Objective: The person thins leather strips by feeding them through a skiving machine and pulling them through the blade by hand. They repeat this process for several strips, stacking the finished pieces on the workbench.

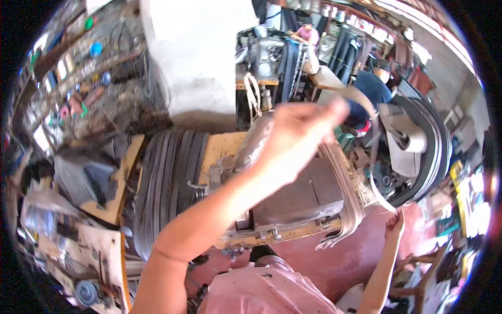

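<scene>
Blurred by motion, my left hand (302,125) is raised over the machine on the bench, its fingers pinched together at one end of a long pale strip (381,197). From there the strip loops out to the right and hangs down to my right hand (395,226), which is closed around its lower part. Below my left arm is the grey metal machine (298,196), partly hidden by the forearm. A bundle of dark strips (170,178) drapes over the bench's left side, and lighter strips (349,193) hang over its right edge.
A wooden bench (222,141) carries the machine. To the right stand a large coil of dark strips (444,141) and a pale roll (415,141). One person (372,86) bends near the coil; another person (307,35) is farther back. A white pillar (191,57) rises behind.
</scene>
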`<state>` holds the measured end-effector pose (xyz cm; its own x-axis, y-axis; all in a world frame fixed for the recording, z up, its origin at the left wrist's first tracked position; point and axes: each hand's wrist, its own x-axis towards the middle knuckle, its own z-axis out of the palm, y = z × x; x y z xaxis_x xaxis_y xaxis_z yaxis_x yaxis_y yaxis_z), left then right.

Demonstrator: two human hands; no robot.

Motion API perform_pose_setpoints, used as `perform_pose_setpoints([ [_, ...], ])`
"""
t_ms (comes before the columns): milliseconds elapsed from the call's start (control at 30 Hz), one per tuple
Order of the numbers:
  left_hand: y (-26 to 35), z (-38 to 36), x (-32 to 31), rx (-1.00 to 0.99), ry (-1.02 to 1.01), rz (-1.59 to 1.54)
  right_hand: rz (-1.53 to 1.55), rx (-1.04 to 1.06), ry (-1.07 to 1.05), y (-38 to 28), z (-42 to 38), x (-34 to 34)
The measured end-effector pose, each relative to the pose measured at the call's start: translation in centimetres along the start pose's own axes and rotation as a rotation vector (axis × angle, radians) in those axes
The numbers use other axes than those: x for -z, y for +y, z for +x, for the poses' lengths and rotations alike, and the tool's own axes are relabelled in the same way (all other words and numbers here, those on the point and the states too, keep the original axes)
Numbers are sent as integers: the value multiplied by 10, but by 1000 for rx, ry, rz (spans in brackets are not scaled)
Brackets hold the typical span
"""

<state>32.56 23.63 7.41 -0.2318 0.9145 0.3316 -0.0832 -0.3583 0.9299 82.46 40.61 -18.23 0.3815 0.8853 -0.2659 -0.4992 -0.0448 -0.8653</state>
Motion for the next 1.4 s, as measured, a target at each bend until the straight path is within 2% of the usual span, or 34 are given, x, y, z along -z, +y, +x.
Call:
perform_pose_setpoints([
  [67, 21, 9, 24, 98, -4, -183, 62, -52, -42, 14, -25, -31],
  [133, 43, 14, 44, -5, -109, -258, 168, -72, -50, 16, -58, -66],
  [200, 70, 17, 60, -50, -191, -335, 184, -54, -168, 23, -57, -71],
  [300, 104, 15, 82, -133, -188, -296, 251, -1, -251, 6, -104, -105],
  [400, 136, 12, 90, -197, -155, -234, 264, 16, -265, -13, -135, -129],
  [533, 174, 12, 86, -269, 12, -110, 326, 98, -480, -34, -155, -143],
  [700, 238, 9, 112, -408, -28, 53, 403, 141, -578, -49, -162, -165],
  [800, 300, -8, 141, -304, -91, 251, 440, 116, -554, -51, -168, -181],
  [867, 317, -34, 153, -335, 165, 358, 427, 89, -557, -40, -150, -181],
  [900, 324, -45, 176, -343, 229, 549, 405, 81, -555, -37, -149, -183],
  [933, 312, -58, 170, -352, 459, 724, 384, 69, -553, -34, -151, -188],
  [1000, 300, -78, 220, -306, 405, 859, 353, 42, -533, -33, -166, -199],
  [1200, 263, -133, 307, -282, 464, 562, 330, 62, -813, -41, -212, -232],
  [1267, 262, -147, 326, -265, 507, 510, 291, 61, -803, -45, -232, -243],
  [1400, 241, -170, 360, -216, 749, 463, 233, 95, -927, -37, -254, -256],
])
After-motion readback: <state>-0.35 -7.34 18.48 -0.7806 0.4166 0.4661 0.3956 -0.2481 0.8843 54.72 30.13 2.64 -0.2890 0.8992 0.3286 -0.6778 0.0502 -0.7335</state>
